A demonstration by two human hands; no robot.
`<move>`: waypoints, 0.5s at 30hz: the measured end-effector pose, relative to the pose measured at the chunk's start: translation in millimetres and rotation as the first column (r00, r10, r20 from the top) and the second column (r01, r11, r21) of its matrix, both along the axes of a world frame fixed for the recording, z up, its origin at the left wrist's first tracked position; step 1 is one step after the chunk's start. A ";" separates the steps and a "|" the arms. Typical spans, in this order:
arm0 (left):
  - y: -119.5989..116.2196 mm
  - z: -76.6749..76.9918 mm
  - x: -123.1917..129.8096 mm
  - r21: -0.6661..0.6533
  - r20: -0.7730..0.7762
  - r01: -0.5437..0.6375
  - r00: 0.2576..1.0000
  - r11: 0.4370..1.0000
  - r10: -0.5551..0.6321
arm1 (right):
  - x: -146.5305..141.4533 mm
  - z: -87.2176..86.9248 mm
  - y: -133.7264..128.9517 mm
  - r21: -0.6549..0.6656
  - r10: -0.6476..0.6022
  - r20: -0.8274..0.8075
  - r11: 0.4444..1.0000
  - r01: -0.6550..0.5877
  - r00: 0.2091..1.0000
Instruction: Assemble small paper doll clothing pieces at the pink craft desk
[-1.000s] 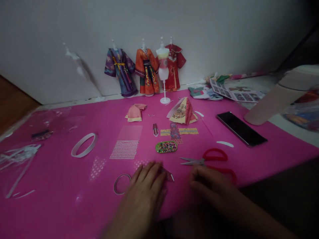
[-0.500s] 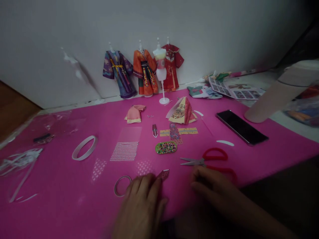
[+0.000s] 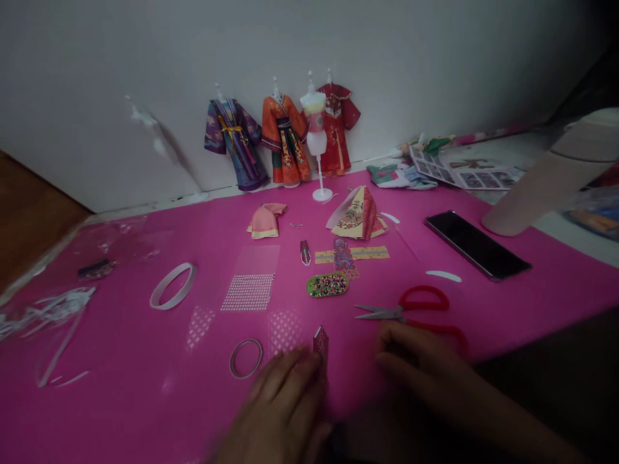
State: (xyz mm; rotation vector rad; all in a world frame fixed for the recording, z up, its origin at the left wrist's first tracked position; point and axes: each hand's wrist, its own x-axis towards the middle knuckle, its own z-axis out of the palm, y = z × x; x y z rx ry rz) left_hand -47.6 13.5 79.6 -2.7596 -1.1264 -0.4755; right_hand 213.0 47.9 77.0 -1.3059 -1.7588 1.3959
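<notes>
Patterned fabric scrap (image 3: pixel 320 341) upright at left hand (image 3: pixel 285 406) fingertips, grip blurred, untellable; right hand (image 3: pixel 420 367) likewise.

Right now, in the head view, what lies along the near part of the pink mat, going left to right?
Small tape ring → left hand holding a small red patterned piece → right hand → red scissors, just beyond that hand.

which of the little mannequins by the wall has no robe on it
The white mannequin, third from the left, standing in front of the red robe. It wears only a pink band; the purple and orange ones are fully dressed.
</notes>
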 end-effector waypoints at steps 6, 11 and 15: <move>-8.5 -27.5 24.8 0.093 0.116 -0.096 0.990 0.991 0.085 | -2.3 3.4 -0.5 -0.031 -0.040 -0.007 0.999 0.040 0.999; -16.2 -39.0 44.6 0.064 0.045 -0.094 0.995 0.994 0.091 | -2.9 7.5 1.5 -0.019 -0.074 -0.030 0.997 0.074 0.997; -16.1 -32.8 36.3 0.086 0.068 -0.125 0.991 0.988 0.119 | -3.3 8.5 2.9 0.018 -0.105 -0.040 0.994 0.106 0.994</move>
